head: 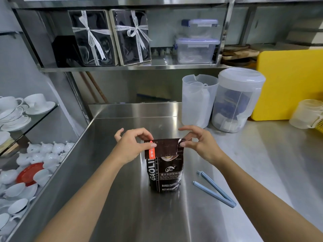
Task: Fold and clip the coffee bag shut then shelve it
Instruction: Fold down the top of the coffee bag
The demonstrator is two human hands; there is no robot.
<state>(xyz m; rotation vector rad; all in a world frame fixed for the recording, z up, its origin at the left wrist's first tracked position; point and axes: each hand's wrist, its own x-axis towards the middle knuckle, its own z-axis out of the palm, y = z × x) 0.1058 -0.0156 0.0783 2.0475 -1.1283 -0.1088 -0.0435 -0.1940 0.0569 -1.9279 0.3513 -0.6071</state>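
A dark brown coffee bag stands upright on the steel counter in the middle of the view. Its top is folded forward into a flap. My left hand pinches the flap's left end, beside an orange label strip. My right hand pinches the flap's right end between thumb and forefinger. A long light blue bag clip lies open in a V on the counter, to the right of the bag and apart from both hands. A steel shelf runs along the wall above the counter.
Two ribboned gift boxes and stacked clear lidded containers stand on the shelf. Two translucent pitchers and a yellow board sit at the back right of the counter. White cups and teapots fill glass shelves on the left.
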